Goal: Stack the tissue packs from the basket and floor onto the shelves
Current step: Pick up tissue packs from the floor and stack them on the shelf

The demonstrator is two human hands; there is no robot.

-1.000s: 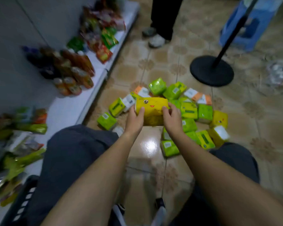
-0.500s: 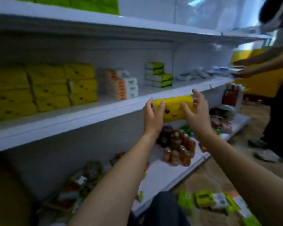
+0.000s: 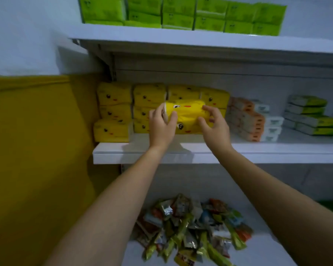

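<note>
Holding a yellow tissue pack (image 3: pixel 186 112) by both ends at the middle shelf (image 3: pixel 258 152), centre of the frame.

The left hand (image 3: pixel 161 125) grips the pack's left end, thumb on its front and fingers curled over the end. The right hand (image 3: pixel 214 125) pinches the right end between thumb and bent fingers. The pack sits directly above another yellow one, in front of the stacked yellow packs (image 3: pixel 113 106). Right of them on the same shelf stand orange-and-white packs (image 3: pixel 246 118), then green-and-white packs (image 3: pixel 311 116). Green packs (image 3: pixel 181 14) line the top shelf along the upper edge. Snack packets (image 3: pixel 190 227) lie heaped at lower centre.
</note>
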